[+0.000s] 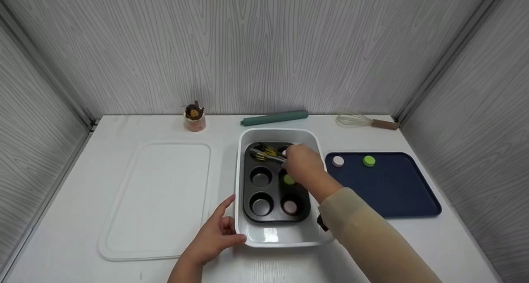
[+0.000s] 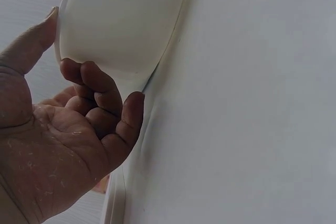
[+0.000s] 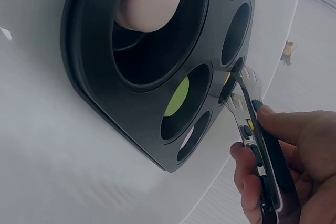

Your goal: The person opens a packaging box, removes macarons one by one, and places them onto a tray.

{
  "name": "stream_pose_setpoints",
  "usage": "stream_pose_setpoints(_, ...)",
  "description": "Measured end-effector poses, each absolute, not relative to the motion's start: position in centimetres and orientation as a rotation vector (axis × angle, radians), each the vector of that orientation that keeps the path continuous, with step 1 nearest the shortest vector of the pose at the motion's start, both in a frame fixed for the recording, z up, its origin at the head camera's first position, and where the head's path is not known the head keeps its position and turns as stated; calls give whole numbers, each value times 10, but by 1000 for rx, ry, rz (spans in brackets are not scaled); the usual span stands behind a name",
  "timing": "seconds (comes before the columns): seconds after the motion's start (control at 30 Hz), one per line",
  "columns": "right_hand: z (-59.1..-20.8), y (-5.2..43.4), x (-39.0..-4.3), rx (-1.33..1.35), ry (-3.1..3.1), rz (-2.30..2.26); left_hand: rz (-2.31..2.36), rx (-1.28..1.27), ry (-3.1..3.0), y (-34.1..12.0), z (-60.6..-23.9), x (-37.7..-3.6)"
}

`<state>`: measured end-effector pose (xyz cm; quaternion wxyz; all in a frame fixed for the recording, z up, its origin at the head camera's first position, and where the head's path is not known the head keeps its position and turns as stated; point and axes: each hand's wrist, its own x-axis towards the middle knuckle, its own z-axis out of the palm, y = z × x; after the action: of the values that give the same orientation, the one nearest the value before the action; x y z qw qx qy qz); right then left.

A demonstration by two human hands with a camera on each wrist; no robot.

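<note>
A black muffin tin (image 1: 276,181) (image 3: 105,103) sits inside a white rectangular tub (image 1: 277,236). My right hand (image 1: 303,163) (image 3: 281,166) grips metal tongs (image 1: 266,155) (image 3: 257,145) whose tips reach the tin's far left cup. A pink disc (image 1: 290,207) (image 3: 149,1) lies in the near right cup, a green disc (image 1: 289,179) (image 3: 177,97) in the middle right cup. My left hand (image 1: 217,233) (image 2: 79,129) holds the tub's near left corner (image 2: 121,30), thumb along its side and fingers curled under the rim.
A white board (image 1: 159,198) lies left of the tub. A navy tray (image 1: 384,184) to the right carries a pink disc (image 1: 338,161) and a green disc (image 1: 369,161). Along the back wall stand a small jar (image 1: 194,117), a teal roll (image 1: 275,117) and a whisk (image 1: 365,121).
</note>
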<state>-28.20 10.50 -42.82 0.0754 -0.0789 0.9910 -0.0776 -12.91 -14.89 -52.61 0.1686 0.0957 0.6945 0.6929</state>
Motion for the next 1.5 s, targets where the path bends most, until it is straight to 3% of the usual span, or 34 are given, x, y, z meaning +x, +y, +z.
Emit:
stream_pose_setpoints(0.63, -434, 109, -274, -288, 3052, -223, 1998, 284, 1947, -149, -528, -129)
stream_pose_setpoints(1.5, -409, 144, -261, -220, 3106, -387, 1988, 248, 1967, -147, -526, -128)
